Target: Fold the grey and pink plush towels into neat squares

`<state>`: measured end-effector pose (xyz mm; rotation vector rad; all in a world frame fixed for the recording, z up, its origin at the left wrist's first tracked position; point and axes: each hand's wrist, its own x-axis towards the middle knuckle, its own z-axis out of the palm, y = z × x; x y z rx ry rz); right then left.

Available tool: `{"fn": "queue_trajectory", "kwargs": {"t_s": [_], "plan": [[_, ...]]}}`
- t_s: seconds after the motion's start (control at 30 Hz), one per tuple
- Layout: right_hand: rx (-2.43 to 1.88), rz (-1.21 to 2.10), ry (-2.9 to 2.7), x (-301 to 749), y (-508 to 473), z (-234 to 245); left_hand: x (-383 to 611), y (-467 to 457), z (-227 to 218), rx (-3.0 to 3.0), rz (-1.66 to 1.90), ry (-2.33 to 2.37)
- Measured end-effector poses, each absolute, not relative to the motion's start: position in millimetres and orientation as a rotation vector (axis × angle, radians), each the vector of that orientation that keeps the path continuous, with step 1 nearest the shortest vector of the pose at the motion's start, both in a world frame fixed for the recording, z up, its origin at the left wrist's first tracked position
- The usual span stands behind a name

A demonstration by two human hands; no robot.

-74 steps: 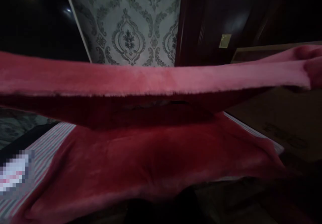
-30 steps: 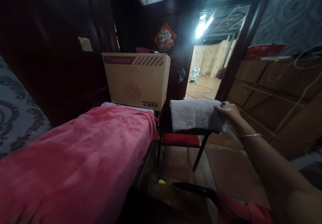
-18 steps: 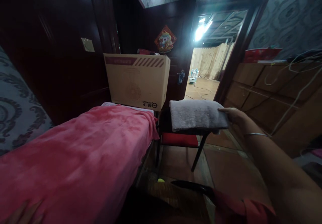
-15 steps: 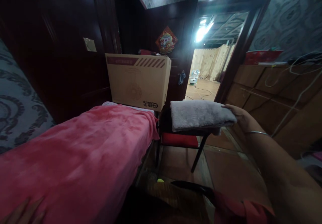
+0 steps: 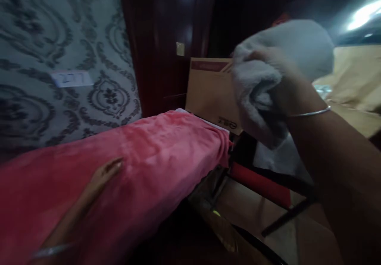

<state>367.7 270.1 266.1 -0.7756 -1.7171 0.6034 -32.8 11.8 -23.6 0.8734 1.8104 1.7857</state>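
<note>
Grip of the right hand (image 5: 276,68) is closed on a grey towel (image 5: 306,44), bunched and held up in the air. The left hand (image 5: 105,173) lies at the pink blanket (image 5: 172,142); blur hides whether its fingers pinch it. Beneath, the blanket covers a long raised surface, with a white edge (image 5: 218,126) showing at the far end. Beside it stands a chair with a red seat (image 5: 260,183). Patterned wallpaper (image 5: 110,94) bears a "277" sign (image 5: 72,78); dark wood panelling (image 5: 165,26) adjoins it. The towel blocks part of a cardboard box (image 5: 208,94).
</note>
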Motion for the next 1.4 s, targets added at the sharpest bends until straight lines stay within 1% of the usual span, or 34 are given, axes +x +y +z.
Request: {"fn": "queue_trajectory", "kwargs": {"t_s": [0.07, 0.13, 0.17, 0.2, 0.23, 0.3, 0.33, 0.37, 0.43, 0.5, 0.53, 0.6, 0.63, 0.7, 0.73, 0.8, 0.83, 0.9, 0.97, 1.03, 1.13, 1.17, 1.2, 1.23, 1.27, 1.33, 1.4], "plan": [[-0.650, 0.825, -1.852, 301.1, 238.8, 257.6, -30.6, 6.3, -10.6, 0.720, 1.822, 1.622], [-0.391, 1.205, -2.092, 247.3, 206.6, 227.6, -26.1, 1.9, 1.6, 0.583, 1.885, 1.339], [-0.360, 1.429, -2.148, 227.0, 194.8, 205.7, -23.9, 0.0, 5.2, 0.538, 1.913, 1.251], [-0.367, 1.586, -2.176, 211.2, 187.9, 180.5, -22.4, -1.8, 6.1, 0.509, 1.931, 1.214], [-0.420, 1.683, -2.191, 199.5, 186.7, 153.1, -21.6, -3.6, 3.9, 0.485, 1.928, 1.226], [-0.453, 1.760, -2.204, 185.7, 200.6, 96.7, -22.2, -6.6, -8.9, 0.402, 1.891, 1.352], [-0.493, 1.737, -2.243, 182.0, 213.4, 70.1, -23.5, -7.6, -18.1, 0.351, 1.877, 1.425], [-0.592, 1.625, -2.306, 179.6, 227.7, 45.7, -25.0, -7.9, -28.0, 0.303, 1.873, 1.488], [-0.797, 1.188, -2.506, 177.2, 254.1, 5.9, -28.0, -6.1, -45.1, 0.236, 1.896, 1.584], [-0.889, 0.965, -2.582, 176.1, 270.1, -22.2, -28.8, -1.1, -53.1, 0.223, 1.924, 1.691], [-0.906, 0.906, -2.602, 175.7, 273.7, -32.7, -27.4, 2.5, -52.8, 0.243, 1.929, 1.804], [-0.908, 0.831, -2.622, 174.8, 274.1, -48.9, -18.5, 11.3, -45.0, 0.421, 1.892, 2.173], [-0.910, 0.786, -2.625, 174.5, 272.4, -55.5, -10.4, 16.4, -39.1, 0.612, 1.807, 2.391], [-0.923, 0.704, -2.613, 174.3, 268.0, -67.2, 13.3, 28.6, -28.8, 1.160, 1.429, 2.679], [-0.938, 0.671, -2.601, 174.6, 265.8, -72.5, 28.2, 35.8, -26.3, 1.431, 1.175, 2.686], [-0.975, 0.622, -2.572, 176.1, 261.9, -82.0, 59.5, 52.5, -29.2, 1.783, 0.728, 2.508], [-0.996, 0.593, -2.552, 177.2, 260.2, -85.9, 73.5, 61.4, -33.6, 1.848, 0.600, 2.443], [-1.034, 0.528, -2.515, 179.5, 257.3, -91.5, 92.4, 77.2, -43.4, 1.835, 0.560, 2.435], [-1.068, 0.477, -2.503, 181.3, 255.3, -93.9, 93.7, 84.1, -45.7, 1.738, 0.683, 2.509], [-1.094, 0.464, -2.514, 182.3, 254.7, -94.1, 76.5, 73.3, -36.2, 1.632, 0.812, 2.589], [-1.112, 0.458, -2.530, 182.4, 255.7, -93.6, 30.4, 15.1, -12.6, 1.337, 1.142, 2.825], [-1.113, 0.453, -2.533, 182.3, 256.2, -93.9, 15.7, -13.6, -7.8, 1.096, 1.524, 2.893], [-1.110, 0.451, -2.537, 182.2, 256.8, -94.5, 3.7, -44.3, -6.5, 0.912, 1.829, 2.882], [-1.101, 0.452, -2.541, 182.2, 257.5, -95.4, -4.6, -75.5, -9.2, 0.720, 2.073, 2.844], [-1.090, 0.459, -2.540, 182.4, 258.3, -96.4, -8.8, -105.2, -15.9, 0.537, 2.221, 2.771], [-1.074, 0.485, -2.538, 183.3, 260.2, -98.2, -7.5, -155.3, -38.3, 0.203, 2.353, 2.520], [-1.062, 0.504, -2.546, 184.2, 261.3, -98.3, 0.0, -189.4, -64.0, 0.066, 2.224, 2.361]]}}
